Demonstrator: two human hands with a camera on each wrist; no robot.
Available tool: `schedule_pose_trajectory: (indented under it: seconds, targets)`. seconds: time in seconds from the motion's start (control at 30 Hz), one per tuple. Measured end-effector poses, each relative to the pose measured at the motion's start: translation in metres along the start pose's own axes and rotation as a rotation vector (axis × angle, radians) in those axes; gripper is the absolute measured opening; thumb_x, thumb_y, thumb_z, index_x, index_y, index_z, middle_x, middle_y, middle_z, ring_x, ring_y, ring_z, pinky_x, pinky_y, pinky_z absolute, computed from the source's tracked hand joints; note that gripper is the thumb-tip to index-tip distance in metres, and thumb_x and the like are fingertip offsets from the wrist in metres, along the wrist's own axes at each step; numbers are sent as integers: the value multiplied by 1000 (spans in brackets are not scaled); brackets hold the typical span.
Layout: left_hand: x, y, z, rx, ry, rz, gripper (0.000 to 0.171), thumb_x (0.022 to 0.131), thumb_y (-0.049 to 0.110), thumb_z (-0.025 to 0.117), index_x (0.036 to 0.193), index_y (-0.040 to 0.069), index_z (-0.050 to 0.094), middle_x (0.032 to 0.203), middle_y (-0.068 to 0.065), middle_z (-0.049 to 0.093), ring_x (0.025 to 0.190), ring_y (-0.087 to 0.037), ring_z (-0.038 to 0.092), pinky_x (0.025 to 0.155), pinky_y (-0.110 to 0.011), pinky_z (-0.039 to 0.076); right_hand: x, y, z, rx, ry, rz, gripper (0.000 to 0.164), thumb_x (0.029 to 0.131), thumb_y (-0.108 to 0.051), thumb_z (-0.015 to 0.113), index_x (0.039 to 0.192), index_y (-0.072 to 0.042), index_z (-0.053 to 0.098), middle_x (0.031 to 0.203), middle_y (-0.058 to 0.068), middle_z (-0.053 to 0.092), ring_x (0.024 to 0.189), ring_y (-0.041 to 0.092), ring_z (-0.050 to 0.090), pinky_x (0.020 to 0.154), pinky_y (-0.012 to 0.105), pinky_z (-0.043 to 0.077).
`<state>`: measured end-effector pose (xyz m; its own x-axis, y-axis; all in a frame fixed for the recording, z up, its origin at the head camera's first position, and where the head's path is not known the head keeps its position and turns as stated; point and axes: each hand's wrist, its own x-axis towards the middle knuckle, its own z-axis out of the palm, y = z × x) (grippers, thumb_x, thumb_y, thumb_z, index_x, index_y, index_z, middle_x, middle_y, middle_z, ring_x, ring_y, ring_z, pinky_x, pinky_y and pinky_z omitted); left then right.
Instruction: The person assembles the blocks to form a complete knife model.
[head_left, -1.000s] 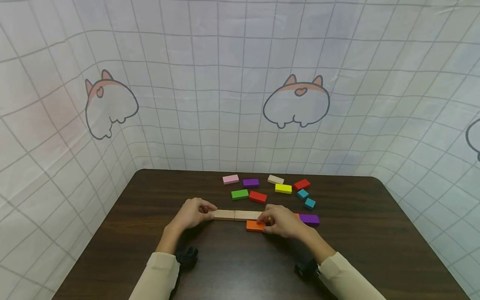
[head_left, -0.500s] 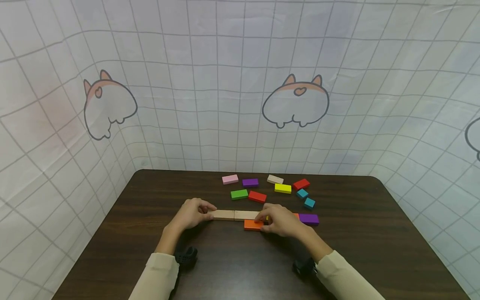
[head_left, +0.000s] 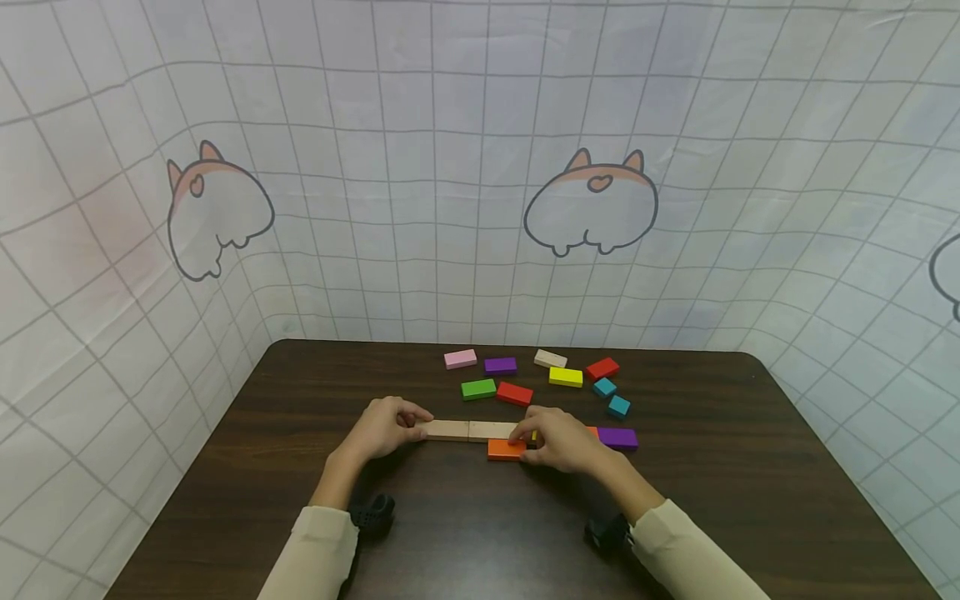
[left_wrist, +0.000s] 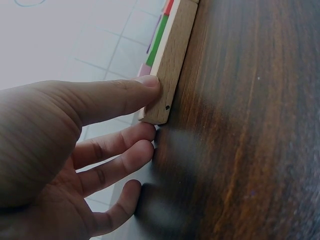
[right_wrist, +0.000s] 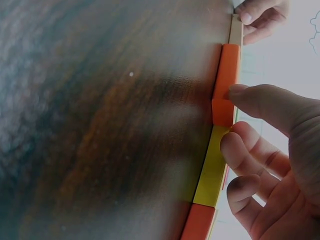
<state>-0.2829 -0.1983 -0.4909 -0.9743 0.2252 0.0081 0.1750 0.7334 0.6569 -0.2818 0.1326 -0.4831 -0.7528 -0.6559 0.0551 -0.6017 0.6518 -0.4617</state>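
A row of blocks lies end to end across the table. Its left end is a plain wooden block (head_left: 447,430), and a second wooden block (head_left: 491,431) follows it. My left hand (head_left: 382,427) grips the outer end of the first, thumb (left_wrist: 145,82) on the near face and other fingertips close by the end. In front of the second lies an orange block (head_left: 506,450), pinched at its right end by my right hand (head_left: 562,442). Further right, partly behind that hand, the row goes on with a yellow block (right_wrist: 212,167), a red-orange block (right_wrist: 198,222) and a purple block (head_left: 618,439).
Loose blocks lie behind the row: pink (head_left: 461,359), purple (head_left: 500,366), green (head_left: 478,389), red (head_left: 515,393), yellow (head_left: 566,377), pale wood (head_left: 551,358), another red (head_left: 602,368) and small blue blocks (head_left: 618,407). A gridded curtain (head_left: 420,208) surrounds the dark table (head_left: 720,467).
My right hand has slid the orange block slightly left along the front of the row, then come to rest. My left hand has stayed at the wooden block's end.
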Motion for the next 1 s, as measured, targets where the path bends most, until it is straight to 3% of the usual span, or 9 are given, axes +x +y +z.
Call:
schedule_pose_trajectory:
  seconds: [0.3,0.53,0.8,1.0]
  targets:
    - [0,0,0,-5,-1,2,19,88,17,81,107,22,82,95,0,67,83,-15,56,71,-32,50,1,1,-1,-4,-5,-2,18,90,-19,80,108,-21,79,100,-3,65,74,5,54,70,24,48]
    - [0,-1,0,-8,-2,0,18,89,17,81,106,22,82,95,0,67,83,-15,57,71,-32,50,3,4,-7,62,6,-2,19,91,-17,78,110,-18,78,100,-1,66,80,9,59,72,23,51]
    - [1,0,0,-1,-1,-6,18,89,18,81,106,23,82,96,0,67,84,-15,57,72,-32,50,12,21,-20,205,147,141,23,92,-14,76,115,-9,74,95,0,67,80,14,57,72,29,51]
    - [1,0,1,-1,0,-8,18,89,18,81,106,23,82,97,0,67,84,-15,58,72,-32,50,21,34,-20,271,189,249,33,93,-15,76,125,-12,71,106,6,68,84,18,58,71,31,50]
